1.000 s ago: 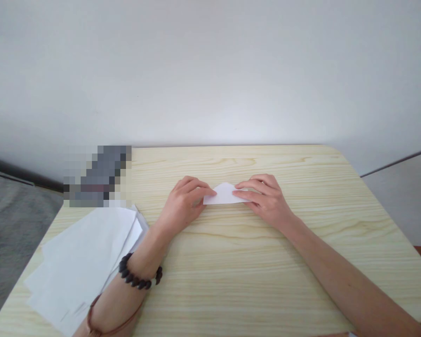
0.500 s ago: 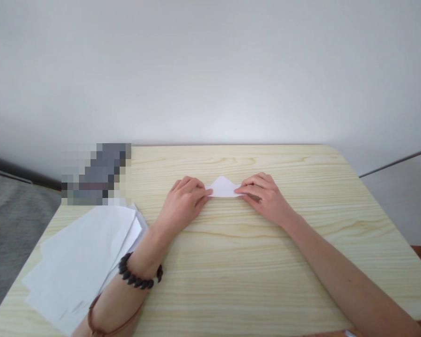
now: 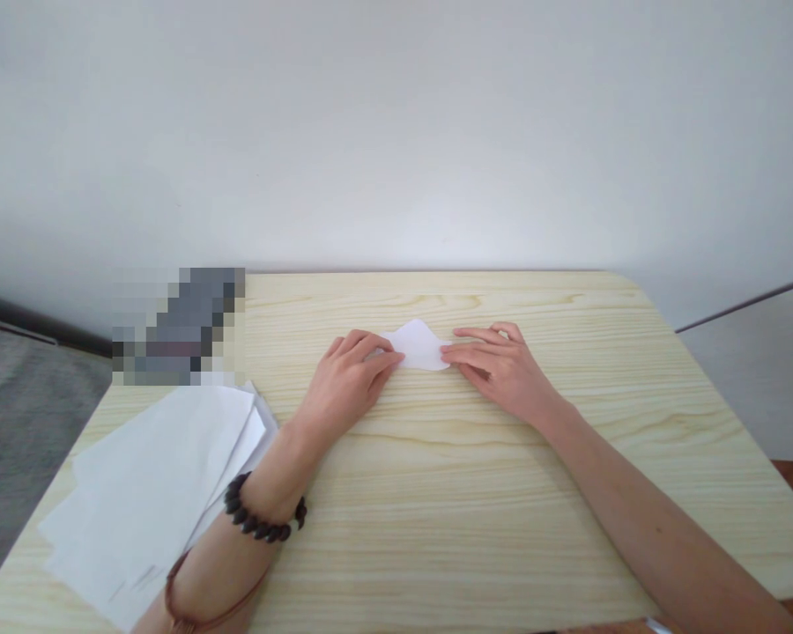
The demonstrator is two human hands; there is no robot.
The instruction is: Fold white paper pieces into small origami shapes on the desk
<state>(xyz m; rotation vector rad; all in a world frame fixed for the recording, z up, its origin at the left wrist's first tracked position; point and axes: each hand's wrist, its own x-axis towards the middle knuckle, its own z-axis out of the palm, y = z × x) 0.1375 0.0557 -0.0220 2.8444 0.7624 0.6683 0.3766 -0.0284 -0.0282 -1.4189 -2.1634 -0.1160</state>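
Two bare hands meet at one small piece of white paper (image 3: 419, 345), which sits between them, nearer the far edge of the tabletop (image 3: 469, 528) than the near edge and roughly midway between its left and right edges. The paper rises to a blunt peak toward the far edge; its side facing the near edge curves slightly.

The left hand (image 3: 352, 380) pinches the paper's left end with thumb and forefinger, so the paper lies just off its fingertips, on the side toward the right edge. The right hand (image 3: 499, 370) has fingertips on the paper's right end, the thumb below and partly hidden, in what looks like a light pinch; its upper fingers stand apart from the sheet. From this hand, the paper lies toward the left edge. Whether the paper touches the wood or is slightly raised, I cannot tell.

A beaded bracelet (image 3: 257, 527) circles the left wrist, with a brown cord (image 3: 170, 586) farther up that forearm. Fanned white sheets (image 3: 151, 484) lie along the left edge, partly covered by the forearm. At the far left corner is a dark pixelated object (image 3: 195, 313). A pale wall (image 3: 396, 132) stands behind the far edge.
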